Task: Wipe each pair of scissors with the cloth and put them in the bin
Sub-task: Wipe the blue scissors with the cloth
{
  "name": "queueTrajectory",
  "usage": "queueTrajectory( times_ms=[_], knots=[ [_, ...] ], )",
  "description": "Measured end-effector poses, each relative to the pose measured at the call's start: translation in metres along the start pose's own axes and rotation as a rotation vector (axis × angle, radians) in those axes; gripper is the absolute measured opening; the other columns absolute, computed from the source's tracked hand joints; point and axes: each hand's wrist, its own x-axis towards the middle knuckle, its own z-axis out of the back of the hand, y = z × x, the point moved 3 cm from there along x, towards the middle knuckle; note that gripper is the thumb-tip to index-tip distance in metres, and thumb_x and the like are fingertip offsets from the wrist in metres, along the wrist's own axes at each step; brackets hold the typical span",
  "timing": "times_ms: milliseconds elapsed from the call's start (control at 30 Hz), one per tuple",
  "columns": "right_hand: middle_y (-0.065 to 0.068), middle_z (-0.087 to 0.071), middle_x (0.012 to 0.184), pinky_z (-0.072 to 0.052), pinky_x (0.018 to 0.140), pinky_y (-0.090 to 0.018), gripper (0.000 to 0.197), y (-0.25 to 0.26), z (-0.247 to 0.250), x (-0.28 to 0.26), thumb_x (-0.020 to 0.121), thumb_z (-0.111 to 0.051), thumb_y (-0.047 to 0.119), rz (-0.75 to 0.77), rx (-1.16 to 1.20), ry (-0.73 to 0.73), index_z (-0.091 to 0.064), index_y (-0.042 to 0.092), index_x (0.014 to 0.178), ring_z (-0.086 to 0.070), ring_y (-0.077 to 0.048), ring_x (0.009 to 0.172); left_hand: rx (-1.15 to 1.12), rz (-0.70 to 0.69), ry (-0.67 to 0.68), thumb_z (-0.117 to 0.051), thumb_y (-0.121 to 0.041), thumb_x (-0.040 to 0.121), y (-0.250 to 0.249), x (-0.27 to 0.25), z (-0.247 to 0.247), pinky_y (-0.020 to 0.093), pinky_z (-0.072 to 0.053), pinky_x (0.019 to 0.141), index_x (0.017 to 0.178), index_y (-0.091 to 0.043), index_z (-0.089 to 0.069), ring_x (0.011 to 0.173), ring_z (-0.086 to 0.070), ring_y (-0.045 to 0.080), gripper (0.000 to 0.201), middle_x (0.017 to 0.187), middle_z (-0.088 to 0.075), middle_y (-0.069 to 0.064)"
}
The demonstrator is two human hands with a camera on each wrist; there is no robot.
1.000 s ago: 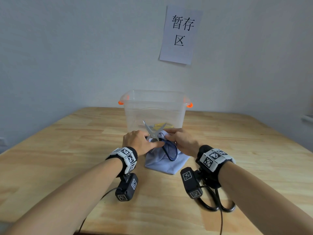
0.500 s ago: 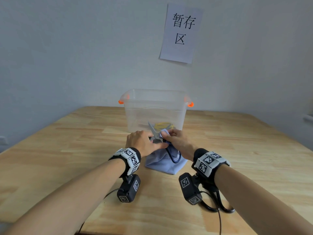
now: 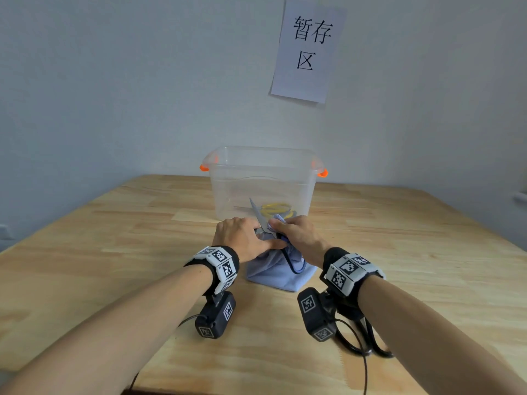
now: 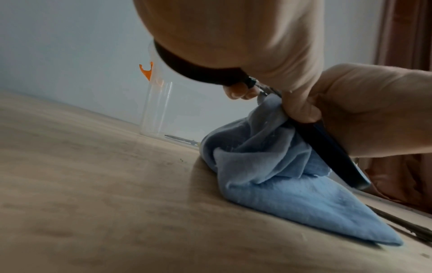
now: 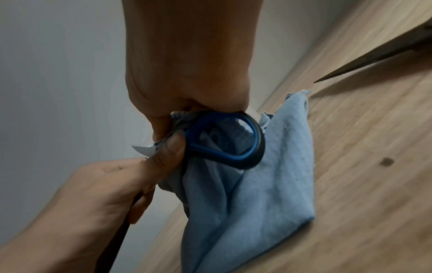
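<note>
Blue-handled scissors (image 3: pixel 295 265) stand upright in front of the clear bin (image 3: pixel 262 172), one silver blade (image 3: pixel 254 210) pointing up. My left hand (image 3: pixel 242 235) grips one handle, its thumb pressed near the pivot. My right hand (image 3: pixel 296 238) pinches the light blue cloth (image 3: pixel 281 276) bunched round the other blade and against the blue handle loop (image 5: pixel 224 142). The cloth's lower part rests on the table. In the left wrist view the cloth (image 4: pixel 268 166) hangs below my thumb, which lies on the dark handle (image 4: pixel 327 147).
Yellow-handled scissors (image 3: pixel 275 208) lie inside the bin. Black-handled scissors (image 3: pixel 368 342) lie on the wooden table (image 3: pixel 114 252) under my right forearm, their blade (image 5: pixel 374 55) pointing toward the cloth. A paper sign (image 3: pixel 308 49) hangs on the wall.
The two blades stood spread in a V a second ago; now one blade shows and the cloth covers the other. Both hands have shifted slightly toward the bin.
</note>
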Motion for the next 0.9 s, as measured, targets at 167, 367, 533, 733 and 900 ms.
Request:
queueTrajectory(
  times_ms=[167, 367, 533, 733, 900],
  knots=[
    [0.003, -0.057, 0.050, -0.047, 0.051, -0.020, 0.041, -0.005, 0.003, 0.000, 0.095, -0.066, 0.020, 0.015, -0.003, 0.047, -0.056, 0.003, 0.059, -0.054, -0.008, 0.048, -0.035, 0.014, 0.034, -0.066, -0.083, 0.064, 0.004, 0.000, -0.003, 0.030, -0.033, 0.062, 0.052, -0.022, -0.044, 0.066, -0.051, 0.020, 0.066, 0.055, -0.048, -0.008],
    [-0.003, -0.070, 0.067, -0.054, 0.064, -0.023, 0.024, -0.001, 0.009, -0.002, 0.097, -0.061, 0.010, 0.025, 0.001, 0.148, -0.069, 0.002, 0.076, -0.067, -0.012, 0.064, -0.037, 0.027, 0.064, -0.062, -0.090, 0.058, 0.009, 0.004, -0.007, 0.031, -0.032, 0.053, 0.055, -0.016, -0.041, 0.058, -0.052, 0.019, 0.076, 0.053, -0.048, -0.003],
    [-0.028, -0.071, 0.094, -0.059, 0.083, -0.042, 0.032, -0.009, 0.018, -0.003, 0.099, -0.059, 0.019, -0.045, 0.205, 0.041, -0.068, -0.011, 0.095, -0.069, -0.032, 0.085, -0.007, 0.049, 0.045, -0.059, -0.093, 0.056, 0.014, 0.005, -0.006, 0.031, -0.037, 0.057, 0.057, -0.018, -0.047, 0.058, -0.053, 0.018, 0.076, 0.055, -0.055, -0.002],
    [-0.012, -0.070, 0.077, -0.057, 0.069, -0.030, 0.035, -0.007, 0.009, -0.005, 0.095, -0.066, 0.033, -0.044, 0.145, -0.011, -0.071, 0.000, 0.084, -0.068, -0.022, 0.074, -0.014, 0.033, 0.041, -0.061, -0.089, 0.059, 0.007, 0.004, -0.007, 0.033, -0.046, 0.066, 0.064, -0.018, -0.061, 0.070, -0.060, 0.020, 0.071, 0.064, -0.062, -0.004],
    [-0.011, -0.061, 0.071, -0.048, 0.069, -0.034, 0.037, -0.002, -0.001, -0.003, 0.094, -0.065, 0.035, -0.032, -0.040, -0.146, -0.065, 0.010, 0.067, -0.059, -0.024, 0.072, 0.040, 0.010, 0.006, -0.063, -0.084, 0.066, -0.002, 0.004, -0.003, 0.031, -0.035, 0.062, 0.057, -0.022, -0.051, 0.067, -0.054, 0.021, 0.064, 0.061, -0.054, -0.005]
  ],
)
